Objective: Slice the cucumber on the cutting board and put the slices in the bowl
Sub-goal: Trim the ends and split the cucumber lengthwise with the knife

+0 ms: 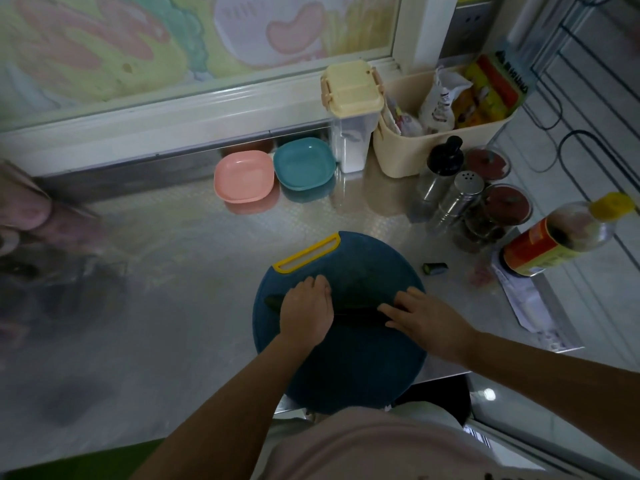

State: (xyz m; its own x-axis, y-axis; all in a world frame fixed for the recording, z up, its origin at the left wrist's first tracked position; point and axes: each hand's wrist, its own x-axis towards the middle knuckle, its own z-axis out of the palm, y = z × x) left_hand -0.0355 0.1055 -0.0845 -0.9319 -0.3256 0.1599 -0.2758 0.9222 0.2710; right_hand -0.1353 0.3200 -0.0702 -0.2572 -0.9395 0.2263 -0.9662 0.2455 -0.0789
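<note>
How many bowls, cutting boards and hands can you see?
Bowls: 2, a pink bowl and a teal bowl
Cutting boards: 1, the blue cutting board
Hands: 2, the left hand on the cucumber, and the right hand
Total: 5

Dim steel counter, painted window

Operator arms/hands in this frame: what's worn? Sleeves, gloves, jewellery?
Both forearms bare, no sleeves in view. The left hand and right hand wear no gloves; no watch or ring discernible in the dim light. Torso: pale pink fabric top.
</note>
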